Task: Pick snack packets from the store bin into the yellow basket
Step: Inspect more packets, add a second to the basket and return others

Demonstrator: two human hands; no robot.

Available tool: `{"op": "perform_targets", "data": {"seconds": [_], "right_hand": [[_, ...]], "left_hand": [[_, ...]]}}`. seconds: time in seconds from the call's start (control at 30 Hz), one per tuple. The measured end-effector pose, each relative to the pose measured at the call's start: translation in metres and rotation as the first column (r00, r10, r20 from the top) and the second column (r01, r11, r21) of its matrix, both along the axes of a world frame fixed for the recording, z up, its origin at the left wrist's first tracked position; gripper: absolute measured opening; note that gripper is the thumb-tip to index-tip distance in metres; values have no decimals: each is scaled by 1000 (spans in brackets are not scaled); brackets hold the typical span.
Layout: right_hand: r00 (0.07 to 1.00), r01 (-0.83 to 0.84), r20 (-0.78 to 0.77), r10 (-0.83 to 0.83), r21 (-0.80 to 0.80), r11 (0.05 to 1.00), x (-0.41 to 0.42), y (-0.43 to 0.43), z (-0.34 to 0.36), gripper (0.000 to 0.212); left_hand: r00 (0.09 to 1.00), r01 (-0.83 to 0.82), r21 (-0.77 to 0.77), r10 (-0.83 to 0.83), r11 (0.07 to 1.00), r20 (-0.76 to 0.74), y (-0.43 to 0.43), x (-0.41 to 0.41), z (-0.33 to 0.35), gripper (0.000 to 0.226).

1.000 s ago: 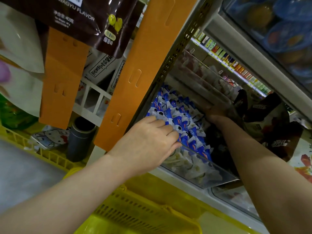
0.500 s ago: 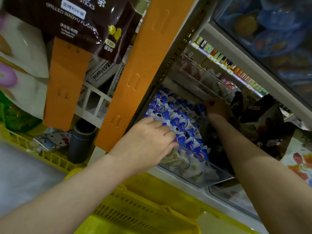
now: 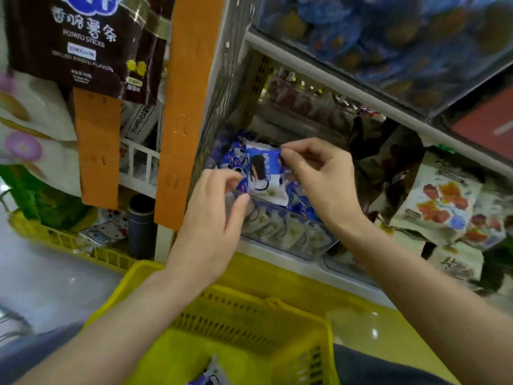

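Right hand [image 3: 319,184] is up over the store bin [image 3: 291,236], thumb & forefinger pinching the top right corner of one blue-and-white snack packet [image 3: 263,173]; the other fingers are curled loosely behind. The snack packet is raised above the heap, slightly tilted, its lower end down at the bin's front rim.

Left hand [image 3: 211,218] is at the packet's lower left, fingers bent, thumb lying across the bin's front rim. Fingertips look to meet the packet's left edge, but can't tell if they actually grip it or only touch.

The store bin is clear plastic and sits at the front edge of the white shelf [image 3: 277,252], packed w/ more blue packets [image 3: 302,201] of the same kind; pale ends show thru its front wall.

Yellow basket [image 3: 249,298] is directly below the shelf's front edge, btwn the two forearms, w/ one loose packet [image 3: 212,375] on its bottom, partly cut off by the frame.

Left of the bin, an orange strip [image 3: 188,107] runs up beside the shelf post, w/ a dark potato-sticks bag [image 3: 83,43] hanging at top left. Right of the bin are dark brown bags [image 3: 388,162], then white bags w/ red flowers [image 3: 444,201]. Low on the left a dark cylinder [image 3: 141,223] stands upright.
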State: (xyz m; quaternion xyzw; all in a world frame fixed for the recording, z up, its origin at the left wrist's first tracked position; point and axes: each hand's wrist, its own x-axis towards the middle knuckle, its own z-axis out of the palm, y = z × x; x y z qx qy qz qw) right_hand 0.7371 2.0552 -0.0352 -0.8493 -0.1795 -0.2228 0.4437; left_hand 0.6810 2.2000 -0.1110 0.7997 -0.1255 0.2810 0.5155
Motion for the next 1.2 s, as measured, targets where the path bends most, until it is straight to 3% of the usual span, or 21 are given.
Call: {"op": "perform_targets", "data": {"seconds": [0.1, 0.17, 0.27, 0.4, 0.53, 0.63, 0.8, 0.87, 1.1, 1.2], "right_hand": [[998, -60, 17, 60, 48, 997, -34, -3, -2, 7], [997, -78, 17, 77, 86, 993, -51, -5, -6, 8], [993, -111, -36, 116, 117, 987, -71, -7, -21, 9], [948, -117, -259, 187, 264, 957, -85, -13, -47, 13], [819, -9, -534, 212, 356, 934, -88, -19, -76, 19], [770, 36, -604, 203, 360, 932, -87, -20, -90, 18], [787, 118, -592, 173, 420, 900, -82, -22, -101, 17], [807, 81, -566, 167, 387, 919, -82, -23, -105, 11], [847, -60, -508, 158, 203, 977, -90, -25, -115, 14], [852, -89, -506, 134, 113, 990, -94, -25, -118, 22]], "left_hand": [[982, 25, -284, -77, 958, -173, -4, -16, 0, 40], [947, 62, -396, -180, 916, -267, -10, -26, 0, 53], [908, 98, -487, -279, 868, -313, -20, -38, -4, 44], [875, 140, -581, -376, 802, -307, -30, -46, -15, 14], [843, 124, -562, -385, 818, -375, -35, -48, -30, 8], [800, 102, -527, -385, 843, -461, -39, -48, -38, 10], [764, 87, -543, -406, 835, -501, -43, -49, -42, 14], [763, 43, -557, -387, 829, -518, -43, -48, -41, 12], [788, -45, -507, -281, 861, -548, -40, -46, -45, 28], [790, -126, -537, -243, 834, -562, -41, -46, -48, 27]]}}
